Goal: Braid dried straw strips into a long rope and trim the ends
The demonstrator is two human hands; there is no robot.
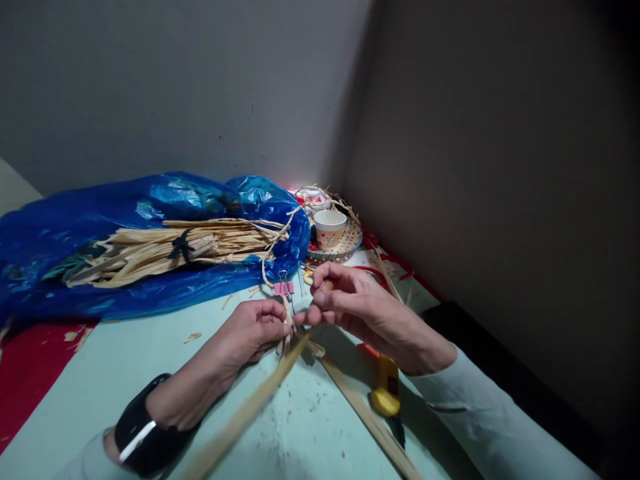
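Note:
A thin braid of pale dried plant strips [287,308] hangs from a pink binder clip [284,288] in the middle of the table. My left hand [257,327] is closed, pinching this braid just below the clip between thumb and forefinger. To its right, my right hand [357,303] is raised, with thumb and fingers pinched around a tan bit of strip, mostly hidden by the fingers. One long loose strip [245,415], blurred, runs from between the hands toward me. Another long strip [363,407] slants down to the right across the table.
A blue plastic bag [150,193] lies at the back left under a tied bundle of dried strips [200,245]. A patterned paper cup [331,230] stands on a woven tray [347,250]. Beside my right forearm lies a yellow tool [386,390]. Walls rise behind and right.

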